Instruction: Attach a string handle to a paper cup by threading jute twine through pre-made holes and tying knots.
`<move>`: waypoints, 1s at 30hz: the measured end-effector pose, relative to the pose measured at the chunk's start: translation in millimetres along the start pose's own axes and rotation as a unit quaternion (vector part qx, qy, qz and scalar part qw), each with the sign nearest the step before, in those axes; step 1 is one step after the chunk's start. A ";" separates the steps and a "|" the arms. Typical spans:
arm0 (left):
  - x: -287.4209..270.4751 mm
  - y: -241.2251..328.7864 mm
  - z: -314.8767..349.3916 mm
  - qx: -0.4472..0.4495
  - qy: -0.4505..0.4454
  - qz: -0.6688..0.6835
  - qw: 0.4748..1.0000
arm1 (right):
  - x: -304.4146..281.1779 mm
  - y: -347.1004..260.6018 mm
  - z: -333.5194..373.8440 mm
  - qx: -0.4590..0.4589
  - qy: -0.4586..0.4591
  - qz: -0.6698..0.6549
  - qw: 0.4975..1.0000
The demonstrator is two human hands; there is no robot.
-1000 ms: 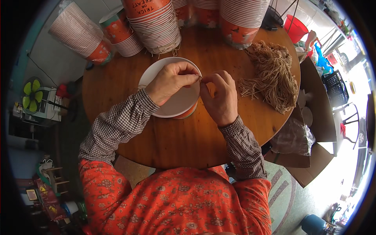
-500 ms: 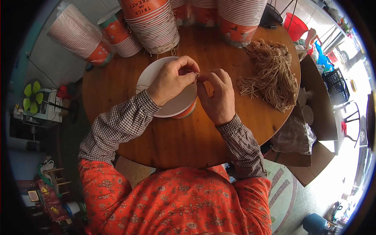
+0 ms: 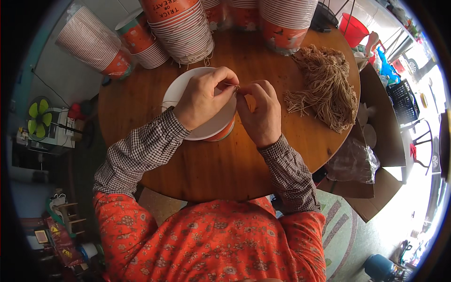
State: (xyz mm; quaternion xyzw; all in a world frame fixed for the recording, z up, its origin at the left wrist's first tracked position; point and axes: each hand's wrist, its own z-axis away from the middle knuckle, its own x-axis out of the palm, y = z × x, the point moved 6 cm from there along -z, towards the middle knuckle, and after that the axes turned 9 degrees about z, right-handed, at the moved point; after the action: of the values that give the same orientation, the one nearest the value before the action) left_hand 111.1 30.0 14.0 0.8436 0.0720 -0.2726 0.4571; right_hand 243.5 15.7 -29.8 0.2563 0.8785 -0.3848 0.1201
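A paper bucket (image 3: 179,89) with a white inside and an orange printed outer wall stands on the round wooden table. My left hand (image 3: 203,97) is over its opening, thumb and forefinger pinched on a thin string. Close against it at the right rim, my right hand (image 3: 263,113) pinches the same bit of string. The fingers hide most of the string there. Another piece of pale string (image 3: 169,102) shows at the bucket's left rim. To the right lies a loose bundle of tan strings (image 3: 329,89).
Stacks of orange buckets (image 3: 183,42) line the table's far side, some in clear plastic, like the stack (image 3: 287,23) at far right. An open cardboard box (image 3: 383,122) with plastic wrap stands right of the table. A small green-bladed fan (image 3: 40,116) is at left.
Both hands stay pinched together at the bucket's right rim, with only slight finger movement. The whole view has shifted a little.
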 end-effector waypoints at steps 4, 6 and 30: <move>-2.4 8.7 -1.1 0.075 -0.009 -0.064 0.995 | -2.3 0.6 -0.7 0.013 -0.004 -0.004 1.000; -1.6 8.5 1.6 0.049 -0.026 -0.040 0.998 | -2.2 2.1 -0.8 0.028 -0.008 -0.026 0.999; 5.5 -23.0 13.3 -0.224 -0.058 0.186 0.955 | -4.5 3.7 -0.8 0.040 -0.020 -0.031 0.999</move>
State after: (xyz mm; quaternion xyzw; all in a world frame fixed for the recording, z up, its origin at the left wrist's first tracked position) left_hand 101.9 31.7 -11.5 0.7008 -0.0537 -0.2084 0.6802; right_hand 249.2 16.8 -29.7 0.2260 0.8670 -0.4287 0.1156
